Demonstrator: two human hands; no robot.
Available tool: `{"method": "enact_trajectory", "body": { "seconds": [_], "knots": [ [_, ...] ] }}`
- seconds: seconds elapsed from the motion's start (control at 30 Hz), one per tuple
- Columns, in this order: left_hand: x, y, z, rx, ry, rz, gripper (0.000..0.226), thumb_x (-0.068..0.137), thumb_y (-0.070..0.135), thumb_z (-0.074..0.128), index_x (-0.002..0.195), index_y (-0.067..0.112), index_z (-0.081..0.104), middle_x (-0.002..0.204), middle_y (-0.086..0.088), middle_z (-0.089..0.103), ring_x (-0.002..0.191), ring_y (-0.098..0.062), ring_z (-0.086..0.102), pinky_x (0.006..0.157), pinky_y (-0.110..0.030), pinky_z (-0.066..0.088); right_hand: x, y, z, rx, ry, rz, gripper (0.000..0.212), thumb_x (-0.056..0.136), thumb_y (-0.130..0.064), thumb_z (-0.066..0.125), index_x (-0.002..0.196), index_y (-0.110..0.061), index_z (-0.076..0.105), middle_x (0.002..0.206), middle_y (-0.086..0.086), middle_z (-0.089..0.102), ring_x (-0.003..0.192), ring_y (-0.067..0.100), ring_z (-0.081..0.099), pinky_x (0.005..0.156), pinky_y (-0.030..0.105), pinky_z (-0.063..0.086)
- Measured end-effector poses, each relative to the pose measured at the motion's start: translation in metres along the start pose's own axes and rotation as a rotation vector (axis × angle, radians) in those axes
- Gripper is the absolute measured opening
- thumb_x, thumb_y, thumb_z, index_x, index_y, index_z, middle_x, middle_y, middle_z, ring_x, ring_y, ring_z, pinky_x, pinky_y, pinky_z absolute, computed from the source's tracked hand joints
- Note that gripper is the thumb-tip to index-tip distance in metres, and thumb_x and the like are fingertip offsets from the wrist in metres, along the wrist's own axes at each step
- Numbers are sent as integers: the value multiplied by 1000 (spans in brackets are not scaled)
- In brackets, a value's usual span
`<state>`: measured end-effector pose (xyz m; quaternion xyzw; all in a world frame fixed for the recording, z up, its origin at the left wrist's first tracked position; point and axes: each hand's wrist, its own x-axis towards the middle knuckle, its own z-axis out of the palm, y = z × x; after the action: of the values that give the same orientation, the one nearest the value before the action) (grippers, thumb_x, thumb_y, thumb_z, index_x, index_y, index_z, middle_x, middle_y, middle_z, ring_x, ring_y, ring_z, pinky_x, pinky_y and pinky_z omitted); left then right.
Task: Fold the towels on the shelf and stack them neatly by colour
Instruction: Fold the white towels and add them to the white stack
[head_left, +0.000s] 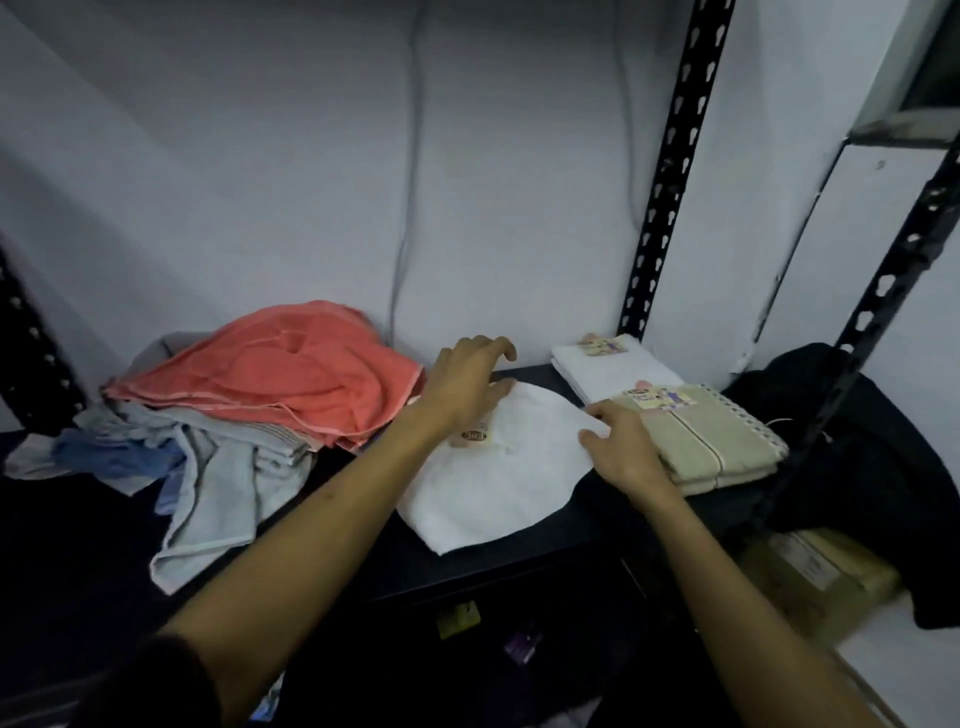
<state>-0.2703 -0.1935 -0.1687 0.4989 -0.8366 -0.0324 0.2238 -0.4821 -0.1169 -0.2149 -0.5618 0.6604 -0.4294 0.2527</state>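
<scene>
Head view, the only one.

Your left hand sits at the far edge of the white towel, fingers loosely curled and spread. The fingertips hover over the towel's back corner and grip nothing that I can see. Your right hand is on the towel's right edge, fingers bent down onto the cloth. It could be pressing or pinching the corner; can't tell which.

The white towel lies on the dark shelf under and between your fingers, partly folded, front edge rounded and not squared. A label shows just this side of your left fingers.

Done so far, judging by how things lie:
- Folded white towel beyond your right fingers, against the wall, tag on top.
- Folded beige towels touching the outer side of your right fingers, tag on top.

Left to do:
- Finish the white one and put it on the white stack.
- Orange towel left of your left fingers, loosely heaped, not folded.
- Pale blue-grey towels under and in front of the orange one, crumpled, one hanging over the shelf edge.
- A darker blue cloth at the far left of that heap.

I'd say under half done. A dark garment sits right of the beige stack, past the black upright.
</scene>
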Motion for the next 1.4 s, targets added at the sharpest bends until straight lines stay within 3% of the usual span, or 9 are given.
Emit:
{"method": "enact_trajectory", "body": {
  "seconds": [0.2, 0.33, 0.43, 0.57, 0.67, 0.93, 1.1, 1.23, 1.4],
  "knots": [
    [-103, 15, 19, 86, -62, -337, 79, 88, 49, 66, 152, 22, 28, 157, -10, 26, 142, -32, 28, 114, -43, 27, -21, 27, 16, -87, 91, -116, 23, 95, -4, 57, 114, -9, 69, 98, 1, 68, 90, 15, 60, 76, 22, 39],
    [-150, 10, 18, -8, -89, -616, 80, 90, 54, 64, 149, 17, 26, 140, -15, 39, 125, -35, 44, 101, -42, 40, -40, 29, 20, 15, 206, -137, 40, 101, -17, 55, 65, -33, 47, 59, -12, 44, 56, 2, 43, 57, 22, 31],
    [-157, 4, 9, -243, -65, -671, 67, 87, 48, 69, 142, 27, 35, 126, -7, 53, 115, -32, 55, 88, -39, 42, -54, 23, 22, 84, 207, -127, 37, 101, -20, 57, 67, -32, 49, 70, -9, 50, 62, 4, 49, 59, 14, 36],
    [-169, -6, -8, -897, 50, -712, 54, 80, 37, 84, 125, 29, 56, 106, -7, 69, 101, -25, 69, 82, -35, 54, -73, 14, 28, 230, 169, -144, 13, 99, -19, 61, 105, -21, 72, 98, -7, 71, 90, 1, 65, 78, 18, 49],
    [-188, -4, -15, -1153, 3, -607, 56, 82, 8, 82, 129, 28, 57, 108, -8, 73, 99, -21, 73, 81, -31, 58, -91, -2, 33, 289, 170, -194, 7, 98, -17, 63, 98, -21, 69, 79, -6, 70, 76, 11, 66, 69, 29, 54],
    [-200, 19, -12, -796, 386, -708, 9, 80, 25, 85, 81, 23, 76, 75, 12, 75, 68, 1, 68, 63, -13, 48, -128, -29, 60, 245, -18, -282, 14, 96, -20, 67, 106, -16, 76, 92, -12, 73, 86, 8, 69, 69, 18, 52],
    [-203, 36, -5, -741, 347, -590, 7, 91, 24, 75, 87, 29, 80, 74, 19, 74, 69, -3, 71, 59, -13, 51, -149, -32, 87, 291, -7, -313, 11, 89, -13, 75, 99, -17, 78, 89, -11, 71, 86, 9, 69, 70, 15, 50],
    [-210, 31, 0, -811, 218, -560, 24, 96, 14, 68, 119, 19, 74, 94, 13, 77, 89, 1, 72, 83, -21, 57, -158, -30, 89, 425, -4, -248, 12, 88, -7, 74, 97, -14, 78, 89, -7, 74, 91, 14, 71, 77, 23, 55],
    [-211, 41, 1, -878, 416, -595, 15, 87, 5, 77, 100, 12, 78, 78, 4, 77, 72, -5, 74, 62, -11, 54, -165, -31, 90, 352, 68, -394, 11, 84, -3, 78, 93, -9, 78, 87, -7, 72, 85, 12, 71, 75, 17, 52]
  ]
}}
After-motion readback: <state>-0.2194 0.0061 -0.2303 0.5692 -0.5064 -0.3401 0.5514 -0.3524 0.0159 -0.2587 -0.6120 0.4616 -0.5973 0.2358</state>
